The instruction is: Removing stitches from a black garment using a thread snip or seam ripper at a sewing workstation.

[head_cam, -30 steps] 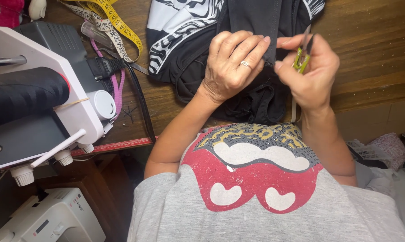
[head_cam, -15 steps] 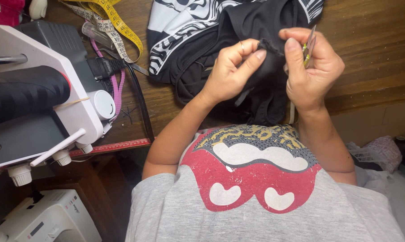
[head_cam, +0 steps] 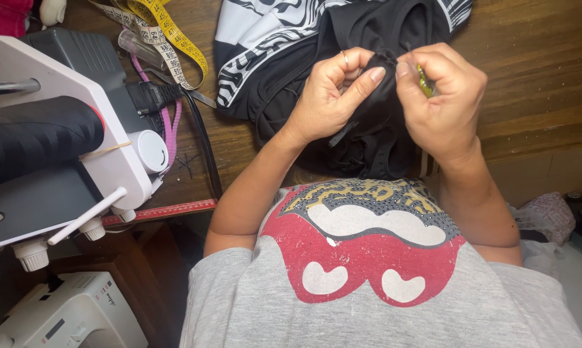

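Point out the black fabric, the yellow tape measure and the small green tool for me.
black fabric (head_cam: 375, 138): head view, the bunched part below the hands.
yellow tape measure (head_cam: 175, 35): head view, the loop lying on the table.
green tool (head_cam: 424, 80): head view, the bit showing in the right hand.

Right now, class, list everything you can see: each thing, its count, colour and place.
black garment: one, black, pinched between both hands
patterned cloth: one, black and white, on table behind garment
small tool: one, yellow-green, in right hand
tape measure: one, yellow, top left
sewing machines: two, white, left
cables: black and pink, beside machine
table: one, brown wood
left hand: grips garment
right hand: grips tool and garment
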